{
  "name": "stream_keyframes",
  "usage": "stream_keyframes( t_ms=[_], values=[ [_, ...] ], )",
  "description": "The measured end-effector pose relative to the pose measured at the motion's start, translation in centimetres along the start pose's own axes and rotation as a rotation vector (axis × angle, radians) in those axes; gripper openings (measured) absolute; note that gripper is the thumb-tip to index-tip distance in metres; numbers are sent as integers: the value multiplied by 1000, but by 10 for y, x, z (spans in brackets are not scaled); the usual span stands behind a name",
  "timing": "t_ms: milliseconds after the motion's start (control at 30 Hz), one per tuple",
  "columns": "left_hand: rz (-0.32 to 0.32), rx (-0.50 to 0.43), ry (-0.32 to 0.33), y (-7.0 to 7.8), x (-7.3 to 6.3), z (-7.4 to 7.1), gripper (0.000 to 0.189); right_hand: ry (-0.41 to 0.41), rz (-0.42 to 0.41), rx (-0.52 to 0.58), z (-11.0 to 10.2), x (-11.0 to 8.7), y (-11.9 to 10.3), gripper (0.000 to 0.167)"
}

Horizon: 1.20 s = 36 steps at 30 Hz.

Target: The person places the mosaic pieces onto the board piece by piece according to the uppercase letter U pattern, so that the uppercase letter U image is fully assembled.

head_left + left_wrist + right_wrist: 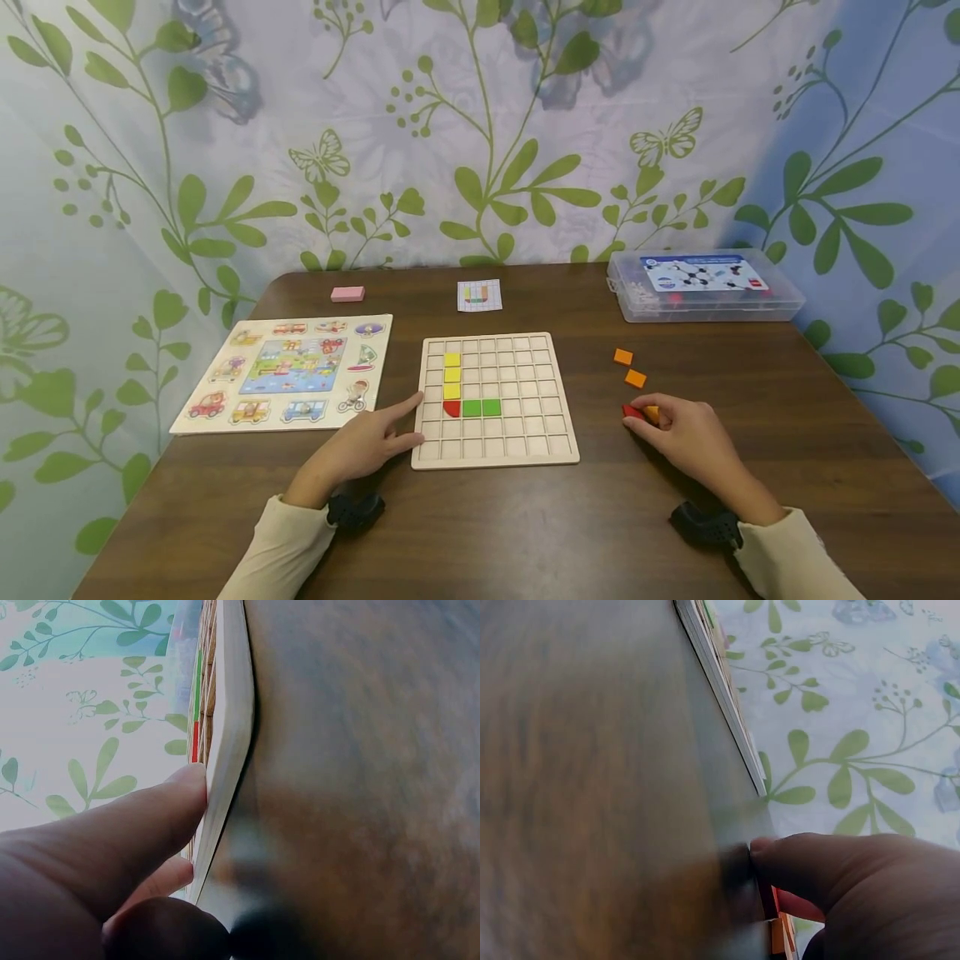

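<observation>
My left hand (365, 443) rests at the left edge of a pale wooden grid board (525, 425), index finger and thumb extended against its rim. In the grid, yellow tiles (452, 375) form a column. Below them sits a red rounded tile (452, 408), with green tiles (482, 407) to its right. Right of the board, my right hand (693, 437) pinches a red tile (631, 412) between thumb and fingers, low over the table. An orange tile (652, 414) shows beside it, partly hidden by the fingers; the right wrist view also has this red tile (769, 898) by the thumb.
Two orange tiles (628, 367) lie beyond my right hand. A patterned card (479, 296) is behind the board, a pink block (347, 294) back left. A vehicle picture puzzle (300, 417) lies left, and a clear plastic case (705, 308) stands back right against the leafy curtain.
</observation>
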State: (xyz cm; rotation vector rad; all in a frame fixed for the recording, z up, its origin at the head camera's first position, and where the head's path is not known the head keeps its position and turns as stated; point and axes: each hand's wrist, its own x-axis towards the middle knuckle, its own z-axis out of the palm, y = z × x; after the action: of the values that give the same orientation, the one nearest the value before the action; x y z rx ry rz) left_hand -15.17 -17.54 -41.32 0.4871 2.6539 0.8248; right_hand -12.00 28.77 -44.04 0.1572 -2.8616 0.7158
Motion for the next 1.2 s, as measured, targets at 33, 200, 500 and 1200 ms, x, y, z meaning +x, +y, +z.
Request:
stream_keyframes(
  t_ms=[33,200,500,1200],
  values=[
    [0,2,1,0,0,0,68,-13,7,2,0,0,-1,32],
    [-25,4,2,-1,-2,-1,68,-64,-10,16,0,2,-6,29],
    [-17,-1,-1,0,-2,0,69,-44,20,63,-4,0,-7,30],
    [-14,6,-9,0,1,0,69,-32,-2,-21,0,-1,-5,27]
  ],
)
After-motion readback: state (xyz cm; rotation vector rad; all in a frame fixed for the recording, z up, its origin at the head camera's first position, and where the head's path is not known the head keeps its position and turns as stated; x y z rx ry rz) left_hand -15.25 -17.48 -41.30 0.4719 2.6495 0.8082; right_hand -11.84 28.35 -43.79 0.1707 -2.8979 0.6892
